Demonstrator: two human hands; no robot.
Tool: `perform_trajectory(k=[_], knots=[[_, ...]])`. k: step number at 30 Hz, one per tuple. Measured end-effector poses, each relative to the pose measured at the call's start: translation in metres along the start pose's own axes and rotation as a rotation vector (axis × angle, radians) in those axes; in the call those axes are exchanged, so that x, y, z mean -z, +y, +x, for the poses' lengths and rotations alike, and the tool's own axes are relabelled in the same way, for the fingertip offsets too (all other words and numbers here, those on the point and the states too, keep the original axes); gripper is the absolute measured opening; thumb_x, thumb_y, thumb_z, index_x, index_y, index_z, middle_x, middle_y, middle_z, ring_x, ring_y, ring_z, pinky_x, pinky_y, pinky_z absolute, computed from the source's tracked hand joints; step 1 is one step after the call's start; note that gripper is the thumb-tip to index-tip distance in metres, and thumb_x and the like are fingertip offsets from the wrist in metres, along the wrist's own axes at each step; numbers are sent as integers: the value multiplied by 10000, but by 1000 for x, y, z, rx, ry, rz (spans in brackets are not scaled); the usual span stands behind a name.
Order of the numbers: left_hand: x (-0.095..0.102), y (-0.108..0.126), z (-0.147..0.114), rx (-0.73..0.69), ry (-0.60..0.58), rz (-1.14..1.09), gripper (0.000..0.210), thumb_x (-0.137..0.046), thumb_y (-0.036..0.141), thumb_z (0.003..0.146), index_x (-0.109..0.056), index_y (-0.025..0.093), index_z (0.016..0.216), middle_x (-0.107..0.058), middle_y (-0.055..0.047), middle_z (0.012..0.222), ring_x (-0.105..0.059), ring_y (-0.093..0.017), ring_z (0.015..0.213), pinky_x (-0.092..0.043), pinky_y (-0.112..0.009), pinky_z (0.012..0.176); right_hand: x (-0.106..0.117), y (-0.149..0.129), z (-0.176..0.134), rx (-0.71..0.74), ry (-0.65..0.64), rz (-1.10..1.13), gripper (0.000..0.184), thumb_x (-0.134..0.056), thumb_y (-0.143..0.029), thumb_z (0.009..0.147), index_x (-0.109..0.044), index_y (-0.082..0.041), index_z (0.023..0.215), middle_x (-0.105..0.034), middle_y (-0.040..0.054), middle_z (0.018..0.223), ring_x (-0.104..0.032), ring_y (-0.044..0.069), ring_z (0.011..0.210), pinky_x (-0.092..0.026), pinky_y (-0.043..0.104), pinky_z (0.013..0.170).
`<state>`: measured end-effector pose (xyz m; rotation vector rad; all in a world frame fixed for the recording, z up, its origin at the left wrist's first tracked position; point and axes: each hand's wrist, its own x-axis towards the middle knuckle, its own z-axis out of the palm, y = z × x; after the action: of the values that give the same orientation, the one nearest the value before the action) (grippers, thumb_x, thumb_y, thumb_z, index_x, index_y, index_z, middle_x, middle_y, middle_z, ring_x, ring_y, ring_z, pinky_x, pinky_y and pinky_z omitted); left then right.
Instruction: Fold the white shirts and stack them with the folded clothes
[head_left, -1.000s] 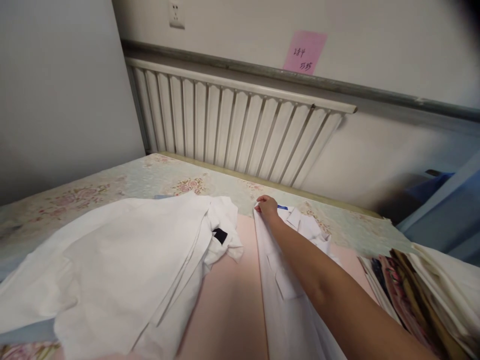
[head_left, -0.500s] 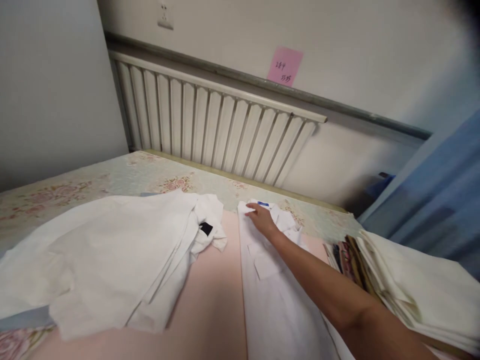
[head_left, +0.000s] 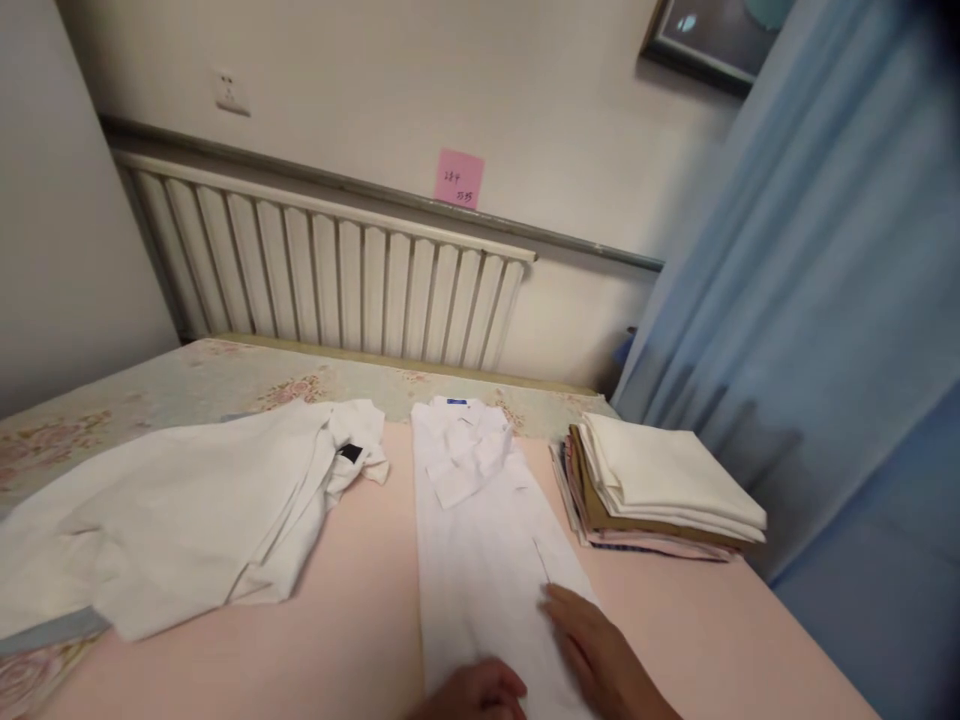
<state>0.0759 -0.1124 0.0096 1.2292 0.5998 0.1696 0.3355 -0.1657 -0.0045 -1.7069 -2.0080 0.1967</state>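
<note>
In the head view, we see a long white collared cloth garment (head_left: 476,550) laid lengthwise from the centre to the bottom of the frame, on a pale pink flat sheet (head_left: 360,590). Our left hand (head_left: 476,692), blurred at the bottom edge, curls its fingers over the garment; our right hand (head_left: 600,645), lower right of centre, rests with fingers close together on its right side. We cannot tell whether either pinches fabric. A rumpled white cloth garment (head_left: 202,500) lies at left, a stack of folded fabrics (head_left: 667,475) at right.
</note>
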Motion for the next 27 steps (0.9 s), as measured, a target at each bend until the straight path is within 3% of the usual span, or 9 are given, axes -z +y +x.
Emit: perform_trajectory(k=[5,11,14,22,27], knots=[[-18,-17,-2,-179,381,-112,257,-612,372,707,-557,164,847,-615,-22,789,-620,-147,635,-471,-287,592,16,51,-54,-251,204,-98,385,-448,-364,876,-617,-345,1221,-610,43,1268,-578,257,1170,-468,479,1023],[-35,-34,-37,-282,980,29,284,-521,471,759,-582,197,803,-600,16,630,-576,-146,589,-467,-283,626,22,54,-63,-141,263,-170,352,-432,-330,921,-639,-233,1189,-607,93,1273,-543,246,1211,-422,456,1065],[-40,-48,-51,-260,1173,69,333,-544,497,708,-607,199,842,-638,2,666,-620,-181,638,-499,-314,669,19,57,-62,-58,316,-210,335,-428,-312,936,-647,-200,1163,-628,104,1240,-560,249,1187,-444,457,1036],[-65,-82,-77,-199,1246,98,437,-581,603,672,-644,205,841,-656,4,661,-639,-195,642,-529,-299,638,11,68,-64,42,413,-245,304,-428,-243,950,-641,-170,1154,-644,109,1204,-564,241,1173,-456,450,1015],[-78,-102,-89,-90,1194,-4,545,-602,696,613,-656,191,810,-700,-32,696,-674,-237,682,-541,-321,653,13,65,-65,37,392,-267,306,-414,-215,950,-643,-145,1140,-646,119,1196,-561,240,1172,-439,443,1031]])
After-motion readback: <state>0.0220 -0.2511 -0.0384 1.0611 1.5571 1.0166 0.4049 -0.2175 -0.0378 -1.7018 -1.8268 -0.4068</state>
